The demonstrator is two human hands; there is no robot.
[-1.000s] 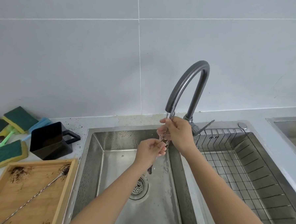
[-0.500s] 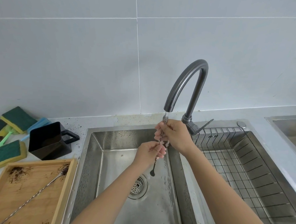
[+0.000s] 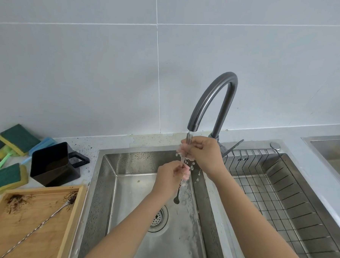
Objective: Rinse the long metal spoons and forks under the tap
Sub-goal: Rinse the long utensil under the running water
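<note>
Large pale grey wall tiles [image 3: 89,65] with thin white grout lines rise behind a speckled light table [image 3: 113,139]. A steel sink [image 3: 107,184] is sunk into it, a wire rack [image 3: 280,193] fills the basin beside it, and another basin's edge [image 3: 326,143] shows far right. Light is soft and even.

right hand [image 3: 205,153] gripping, left hand [image 3: 169,177] pinching

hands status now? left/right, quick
Left hand: pinches the utensil bundle low on the handles.
Right hand: grips the same bundle just under the tap.
</note>
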